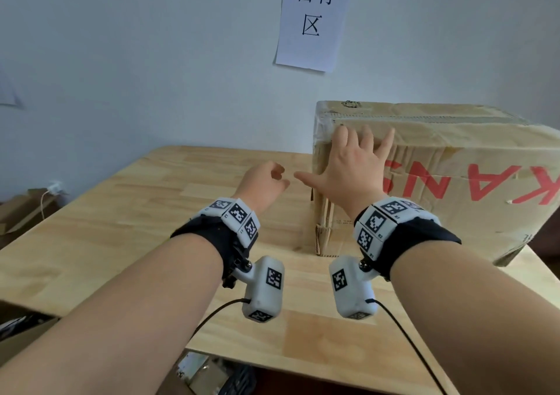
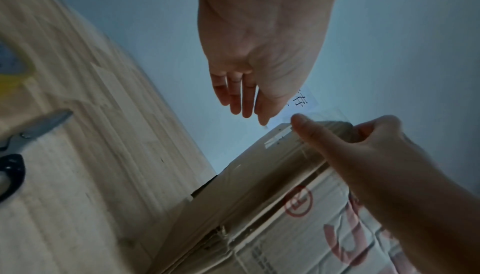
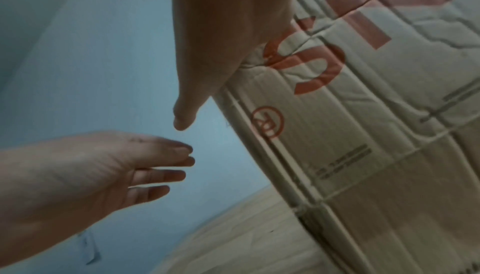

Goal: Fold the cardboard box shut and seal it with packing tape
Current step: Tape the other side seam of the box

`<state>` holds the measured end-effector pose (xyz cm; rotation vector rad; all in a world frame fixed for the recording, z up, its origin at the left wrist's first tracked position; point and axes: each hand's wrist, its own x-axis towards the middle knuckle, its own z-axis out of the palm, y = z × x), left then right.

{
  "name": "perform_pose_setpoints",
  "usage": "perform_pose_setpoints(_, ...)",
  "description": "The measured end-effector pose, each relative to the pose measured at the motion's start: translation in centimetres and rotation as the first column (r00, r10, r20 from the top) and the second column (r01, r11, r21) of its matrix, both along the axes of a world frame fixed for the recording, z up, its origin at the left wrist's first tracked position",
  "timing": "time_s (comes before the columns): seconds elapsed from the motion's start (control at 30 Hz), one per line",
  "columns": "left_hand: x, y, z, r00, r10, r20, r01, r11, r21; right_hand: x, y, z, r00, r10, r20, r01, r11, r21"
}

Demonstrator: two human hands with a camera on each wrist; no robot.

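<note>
Right hand spread flat on cardboard box top corner; left hand loose, empty, just beside box. Risk: box slides on worktop w/ one-sided push.

A large brown cardboard box with red lettering stood on the right part of the pale wooden table, against the wall. A white paper sign with black characters hung above it. Steel scissors with black handles lay on the table, left of the box.

Right hand flat against cardboard box
</note>
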<state>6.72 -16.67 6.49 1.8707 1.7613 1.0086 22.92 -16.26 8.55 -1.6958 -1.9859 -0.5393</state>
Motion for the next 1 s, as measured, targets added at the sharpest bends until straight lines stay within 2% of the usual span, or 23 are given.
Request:
perform_pose_setpoints(0.13, -0.8, -0.3, 0.3, 0.997, 0.017, 0.075, -0.020, 0.999, 0.038, -1.5, 0.1, -1.5, 0.992, -0.105, -0.072, 0.104, 0.994, -0.019)
perform_pose_setpoints(0.37, -2.3, -1.0, -0.3, 1.000, -0.018, -0.011, 0.018, 0.998, 0.066, -1.4, 0.8, -3.1, 0.987, -0.100, -0.126, 0.099, 0.995, -0.014)
perform_pose_setpoints(0.5, -1.9, -0.8, 0.2, 0.993, -0.037, -0.113, 0.049, 0.994, 0.102, 0.8, -0.1, -3.0, 0.987, 0.014, -0.158, -0.018, 1.000, -0.022)
perform_pose_setpoints(0.67, 0.6, -0.4, 2.2, 0.943, -0.039, -0.329, 0.127, 0.960, 0.250, 5.3, -0.5, -3.4, 0.945, 0.245, -0.217, -0.230, 0.969, 0.092)
perform_pose_setpoints(0.73, 1.8, 0.1, 3.1, 0.880, -0.017, -0.475, 0.170, 0.944, 0.281, 6.9, -0.5, -3.4, 0.928, 0.305, -0.213, -0.295, 0.952, 0.081)
perform_pose_setpoints(0.83, 3.3, 1.2, 4.5, 0.714, 0.039, -0.699, 0.214, 0.939, 0.271, 8.4, -0.6, -2.9, 0.902, 0.372, -0.219, -0.371, 0.928, 0.048)
perform_pose_setpoints(0.93, 4.2, 2.7, 5.8, 0.591, 0.078, -0.803, 0.203, 0.949, 0.242, 8.9, -0.7, -2.3, 0.880, 0.437, -0.185, -0.439, 0.898, 0.032)
perform_pose_setpoints(1.0, 4.2, 3.5, 6.3, 0.571, 0.089, -0.816, 0.149, 0.966, 0.209, 8.2, -0.7, -1.2, 0.880, 0.442, -0.172, -0.445, 0.895, 0.022)
